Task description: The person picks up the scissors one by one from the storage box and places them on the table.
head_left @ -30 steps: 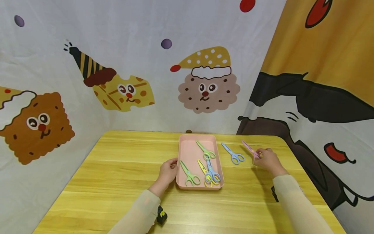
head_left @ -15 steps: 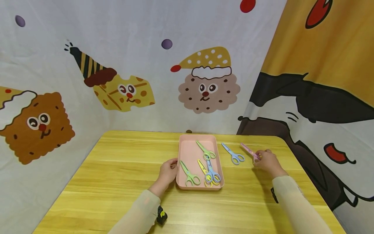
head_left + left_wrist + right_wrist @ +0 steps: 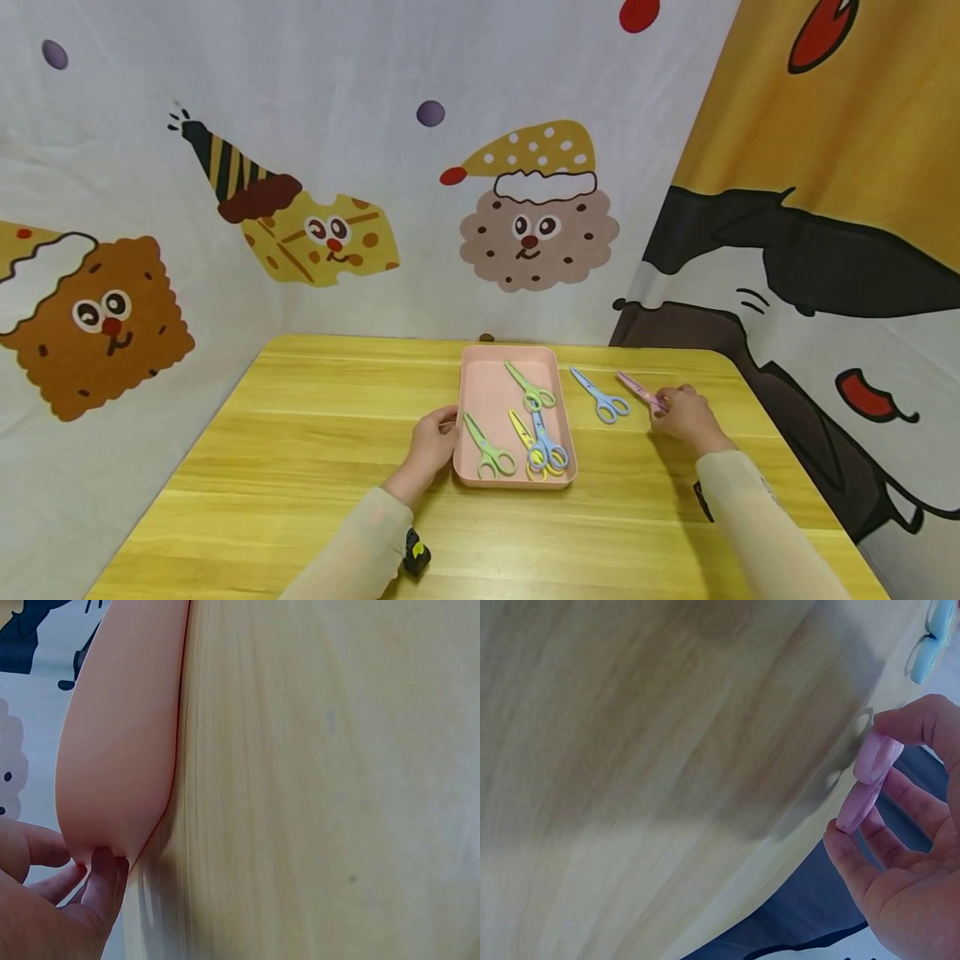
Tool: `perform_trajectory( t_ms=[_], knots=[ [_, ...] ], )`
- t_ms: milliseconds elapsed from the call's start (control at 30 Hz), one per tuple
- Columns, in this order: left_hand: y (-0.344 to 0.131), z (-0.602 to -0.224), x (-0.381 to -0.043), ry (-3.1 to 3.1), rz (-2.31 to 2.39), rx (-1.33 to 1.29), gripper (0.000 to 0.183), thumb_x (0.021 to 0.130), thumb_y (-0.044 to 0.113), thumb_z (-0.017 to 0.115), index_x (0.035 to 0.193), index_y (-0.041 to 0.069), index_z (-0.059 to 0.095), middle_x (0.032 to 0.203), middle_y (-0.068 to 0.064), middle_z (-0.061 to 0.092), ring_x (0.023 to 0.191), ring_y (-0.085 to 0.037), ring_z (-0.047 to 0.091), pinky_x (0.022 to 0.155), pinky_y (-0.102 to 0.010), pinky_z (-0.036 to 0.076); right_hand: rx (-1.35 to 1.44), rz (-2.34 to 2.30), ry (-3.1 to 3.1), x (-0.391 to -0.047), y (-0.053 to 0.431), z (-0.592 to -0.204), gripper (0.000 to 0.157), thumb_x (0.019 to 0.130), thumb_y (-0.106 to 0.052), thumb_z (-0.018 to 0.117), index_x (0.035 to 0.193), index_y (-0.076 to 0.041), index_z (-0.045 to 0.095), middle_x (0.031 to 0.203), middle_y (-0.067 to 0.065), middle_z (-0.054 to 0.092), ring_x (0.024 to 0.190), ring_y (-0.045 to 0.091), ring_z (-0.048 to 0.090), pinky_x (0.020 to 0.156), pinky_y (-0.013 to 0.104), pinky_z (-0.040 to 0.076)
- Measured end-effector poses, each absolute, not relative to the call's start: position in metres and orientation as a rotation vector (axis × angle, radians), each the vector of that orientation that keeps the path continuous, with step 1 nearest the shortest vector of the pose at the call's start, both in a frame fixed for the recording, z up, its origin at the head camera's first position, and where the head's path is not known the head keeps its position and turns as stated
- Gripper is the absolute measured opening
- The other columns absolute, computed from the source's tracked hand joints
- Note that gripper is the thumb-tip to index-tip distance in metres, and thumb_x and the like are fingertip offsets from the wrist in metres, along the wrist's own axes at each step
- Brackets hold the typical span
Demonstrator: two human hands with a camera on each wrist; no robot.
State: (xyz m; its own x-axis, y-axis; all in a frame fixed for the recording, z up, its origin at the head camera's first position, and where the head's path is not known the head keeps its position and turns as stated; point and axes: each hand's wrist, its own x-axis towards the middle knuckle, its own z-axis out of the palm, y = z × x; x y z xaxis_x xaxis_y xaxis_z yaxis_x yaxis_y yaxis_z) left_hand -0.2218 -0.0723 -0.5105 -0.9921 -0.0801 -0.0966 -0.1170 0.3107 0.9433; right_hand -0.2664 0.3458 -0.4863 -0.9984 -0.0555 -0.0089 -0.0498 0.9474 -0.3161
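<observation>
A shallow pink tray [image 3: 480, 375] stands at the middle of the table. My left hand [image 3: 431, 442] grips its left side; in the left wrist view my fingertips [image 3: 105, 874] press the outer wall of the tray [image 3: 124, 735]. Inside lie two green scissors [image 3: 487, 450], yellow scissors [image 3: 519, 423] and blue scissors [image 3: 542, 437] that overlap the yellow ones. To the right, my right hand [image 3: 688, 417] holds pink scissors [image 3: 636, 387] by the handles, blades pointing away to the left. In the right wrist view thumb and fingers pinch the pink handles [image 3: 870, 772].
Another pair of blue scissors [image 3: 600, 396] lies on the wooden table [image 3: 300, 433] between the tray and my right hand. A cartoon-printed cloth [image 3: 420, 267] hangs right behind the table's far edge. Table edge curves close by my right hand.
The pink scissors' blades have come down slightly toward the tabletop, with my right hand moving a little. My left hand and the tray stay put.
</observation>
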Motion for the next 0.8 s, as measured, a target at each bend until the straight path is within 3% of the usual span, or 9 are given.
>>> perform_trajectory(
  t_ms=[167, 567, 800],
  knots=[
    [-0.0727, -0.5118, -0.2221, 2.519, 1.809, -0.195, 0.036, 0.090, 0.001, 0.054, 0.126, -0.001, 0.058, 0.120, -0.018, 0.062, 0.105, -0.027, 0.062, 0.084, -0.033, 0.056, -0.071, -0.487, 3.059, -0.2665, 0.3452, -0.4877, 0.042, 0.076, -0.016, 0.070, 0.111, 0.004, 0.062, 0.099, 0.025, 0.053, 0.084, 0.041, 0.048, 0.069, 0.051, 0.042],
    [-0.0723, -0.5117, -0.2224, 2.514, 1.812, -0.213, 0.035, 0.091, 0.004, 0.054, 0.125, 0.001, 0.059, 0.120, -0.016, 0.062, 0.105, -0.026, 0.062, 0.084, -0.032, 0.056, -0.054, -0.482, 3.049, -0.2665, 0.3435, -0.4883, 0.044, 0.074, -0.017, 0.073, 0.111, 0.004, 0.062, 0.096, 0.023, 0.053, 0.080, 0.038, 0.047, 0.068, 0.047, 0.041],
    [-0.0728, -0.5117, -0.2227, 2.514, 1.815, -0.204, 0.035, 0.090, 0.002, 0.054, 0.125, 0.000, 0.059, 0.119, -0.017, 0.062, 0.105, -0.027, 0.062, 0.084, -0.032, 0.056, -0.062, -0.474, 3.046, -0.2691, 0.3453, -0.4900, 0.049, 0.071, -0.019, 0.074, 0.112, 0.005, 0.061, 0.099, 0.026, 0.054, 0.083, 0.042, 0.049, 0.071, 0.052, 0.043]
  ],
)
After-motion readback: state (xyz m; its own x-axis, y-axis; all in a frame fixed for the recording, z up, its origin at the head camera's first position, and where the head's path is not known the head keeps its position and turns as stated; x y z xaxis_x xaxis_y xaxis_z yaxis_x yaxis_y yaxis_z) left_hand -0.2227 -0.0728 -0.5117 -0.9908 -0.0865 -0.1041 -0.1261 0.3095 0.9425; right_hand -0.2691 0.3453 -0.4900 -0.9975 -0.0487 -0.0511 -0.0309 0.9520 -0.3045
